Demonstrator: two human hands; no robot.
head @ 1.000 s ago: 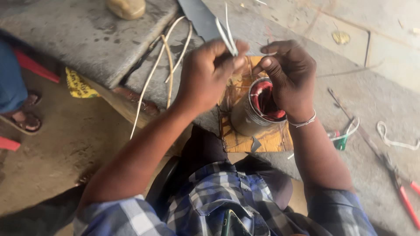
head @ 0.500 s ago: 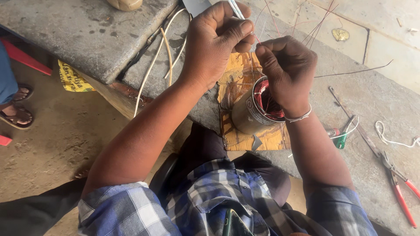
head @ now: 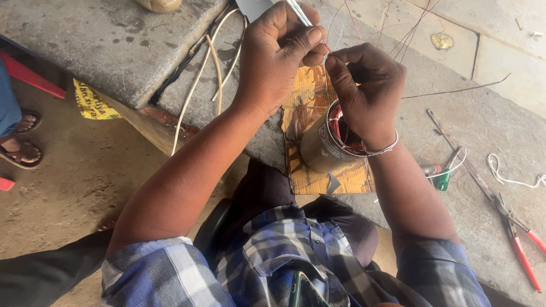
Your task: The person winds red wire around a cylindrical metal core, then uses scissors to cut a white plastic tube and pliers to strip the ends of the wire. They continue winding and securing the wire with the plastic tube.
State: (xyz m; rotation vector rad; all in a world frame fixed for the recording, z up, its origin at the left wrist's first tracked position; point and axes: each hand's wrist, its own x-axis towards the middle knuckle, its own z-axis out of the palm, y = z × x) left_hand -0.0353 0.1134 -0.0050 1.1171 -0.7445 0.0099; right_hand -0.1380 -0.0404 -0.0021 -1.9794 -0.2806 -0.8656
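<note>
Left hand point(head: 278, 54): fingers closed, pinching white sleeving point(head: 298, 11) and thin red wire point(head: 341, 25).
Right hand point(head: 364, 91): fist closed on the wire, directly above the motor stator point(head: 325, 142).

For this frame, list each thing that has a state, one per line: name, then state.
Left hand: closed, pinching a white sleeve.
Right hand: closed, pinching thin red wire above the stator.
Motor stator: on its side on plywood board, red winding exposed.
Red-handled pliers: lying untouched on stone slab.
Green screwdriver: lying flat, untouched.
</note>
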